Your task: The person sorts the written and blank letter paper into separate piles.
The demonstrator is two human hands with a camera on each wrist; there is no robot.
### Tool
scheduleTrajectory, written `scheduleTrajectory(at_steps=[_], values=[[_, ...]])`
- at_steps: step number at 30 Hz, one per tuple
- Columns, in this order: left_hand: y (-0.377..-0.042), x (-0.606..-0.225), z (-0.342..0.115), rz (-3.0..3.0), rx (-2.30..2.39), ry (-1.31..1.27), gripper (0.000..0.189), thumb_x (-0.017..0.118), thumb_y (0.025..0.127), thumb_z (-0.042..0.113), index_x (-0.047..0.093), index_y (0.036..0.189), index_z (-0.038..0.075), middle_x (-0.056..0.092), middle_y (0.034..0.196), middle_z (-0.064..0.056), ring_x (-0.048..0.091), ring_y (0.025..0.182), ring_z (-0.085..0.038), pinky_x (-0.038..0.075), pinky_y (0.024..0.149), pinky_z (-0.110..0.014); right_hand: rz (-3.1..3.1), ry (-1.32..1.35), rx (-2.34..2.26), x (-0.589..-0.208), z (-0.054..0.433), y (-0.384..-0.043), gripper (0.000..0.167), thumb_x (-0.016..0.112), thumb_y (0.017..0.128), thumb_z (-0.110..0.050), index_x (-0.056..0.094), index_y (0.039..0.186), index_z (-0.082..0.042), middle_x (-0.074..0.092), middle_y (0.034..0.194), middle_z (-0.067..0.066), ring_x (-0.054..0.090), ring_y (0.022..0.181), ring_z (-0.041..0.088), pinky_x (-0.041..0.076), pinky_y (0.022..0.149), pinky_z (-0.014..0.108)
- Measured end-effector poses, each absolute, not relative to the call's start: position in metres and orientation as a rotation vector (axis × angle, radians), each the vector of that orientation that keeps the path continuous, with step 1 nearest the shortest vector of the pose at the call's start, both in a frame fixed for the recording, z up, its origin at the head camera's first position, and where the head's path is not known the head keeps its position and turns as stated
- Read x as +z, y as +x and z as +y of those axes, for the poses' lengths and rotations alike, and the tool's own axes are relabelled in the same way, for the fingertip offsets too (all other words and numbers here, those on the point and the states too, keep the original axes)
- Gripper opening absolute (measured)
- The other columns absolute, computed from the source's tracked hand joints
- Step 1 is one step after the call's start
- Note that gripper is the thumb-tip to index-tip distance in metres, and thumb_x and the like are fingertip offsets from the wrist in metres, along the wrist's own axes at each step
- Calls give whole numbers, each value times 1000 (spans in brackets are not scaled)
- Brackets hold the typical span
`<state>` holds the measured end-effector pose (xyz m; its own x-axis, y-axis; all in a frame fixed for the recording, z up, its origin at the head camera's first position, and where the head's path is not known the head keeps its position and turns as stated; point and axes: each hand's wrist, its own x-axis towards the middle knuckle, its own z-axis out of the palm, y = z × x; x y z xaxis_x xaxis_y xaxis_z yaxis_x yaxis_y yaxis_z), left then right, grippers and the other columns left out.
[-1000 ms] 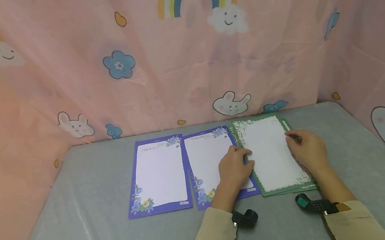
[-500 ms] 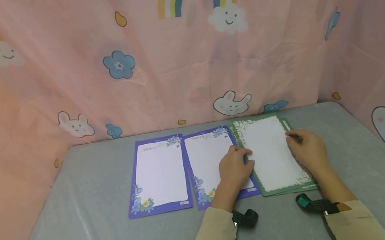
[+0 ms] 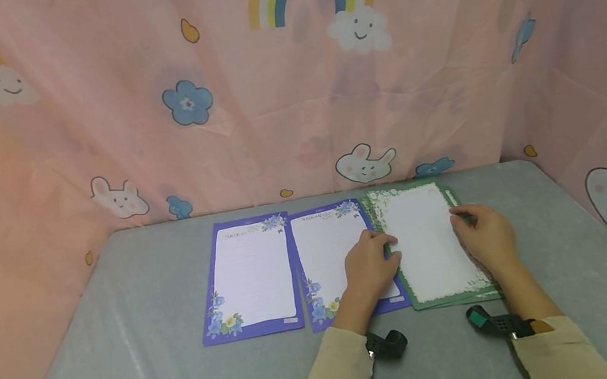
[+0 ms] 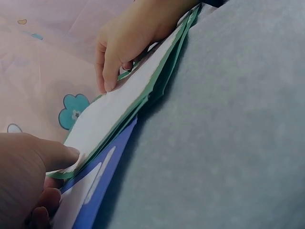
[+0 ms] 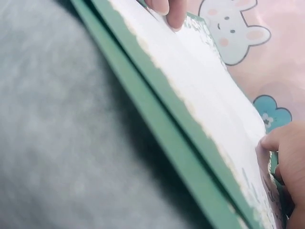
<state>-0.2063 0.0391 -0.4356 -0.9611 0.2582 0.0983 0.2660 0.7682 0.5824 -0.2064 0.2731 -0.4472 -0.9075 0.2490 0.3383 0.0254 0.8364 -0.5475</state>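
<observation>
A green-bordered sheet of letter paper point(image 3: 427, 250) with white flowers lies at the right, over a second green sheet point(image 3: 452, 198) that peeks out along its right side. My left hand point(image 3: 372, 263) pinches its left edge, thumb on top and fingers curled below in the left wrist view. At the opposite edge, my right hand point(image 3: 486, 240) grips the paper with bent fingers. Between the hands the top sheet bows slightly in the right wrist view. Beneath my left hand, a purple-bordered sheet point(image 3: 325, 250) is partly covered by the hand and the green paper.
Another purple-bordered sheet point(image 3: 253, 271), printed with blue flowers, lies to the left. Grey cloth covers the table point(image 3: 156, 334). A pink curtain point(image 3: 251, 132) with rainbows and rabbits hangs along the back and sides.
</observation>
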Motion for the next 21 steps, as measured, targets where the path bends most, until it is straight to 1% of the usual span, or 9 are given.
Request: scheduleTrajectory(at_steps=[4, 11, 19, 21], values=[[-206, -435, 39, -2948, -997, -430, 21, 69, 95, 31, 76, 114, 26, 67, 117, 2, 68, 102, -14, 54, 87, -29, -2616, -194, 787, -446, 273, -206, 29, 61, 98, -22, 73, 117, -4, 63, 81, 15, 42, 52, 9, 34, 52, 29], [-206, -433, 39, -2957, -999, -423, 22, 73, 92, 30, 76, 114, 26, 67, 117, 2, 68, 104, -13, 53, 89, -29, -2612, -172, 800, -446, 274, -204, 28, 62, 98, -21, 73, 116, -3, 60, 74, 13, 39, 49, 7, 33, 51, 29], [-207, -435, 38, -2953, -981, -435, 25, 74, 91, 31, 76, 116, 25, 67, 117, 1, 68, 103, -14, 54, 87, -29, -2598, -143, 810, -447, 274, -205, 26, 63, 98, -19, 74, 115, -2, 60, 67, 11, 37, 46, 6, 32, 48, 29], [-207, -435, 38, -2953, -976, -435, 26, 74, 91, 31, 76, 116, 25, 67, 117, 1, 68, 102, -15, 54, 86, -30, -2596, -145, 808, -446, 274, -205, 26, 62, 99, -19, 74, 114, -2, 62, 70, 12, 38, 46, 5, 33, 49, 29]])
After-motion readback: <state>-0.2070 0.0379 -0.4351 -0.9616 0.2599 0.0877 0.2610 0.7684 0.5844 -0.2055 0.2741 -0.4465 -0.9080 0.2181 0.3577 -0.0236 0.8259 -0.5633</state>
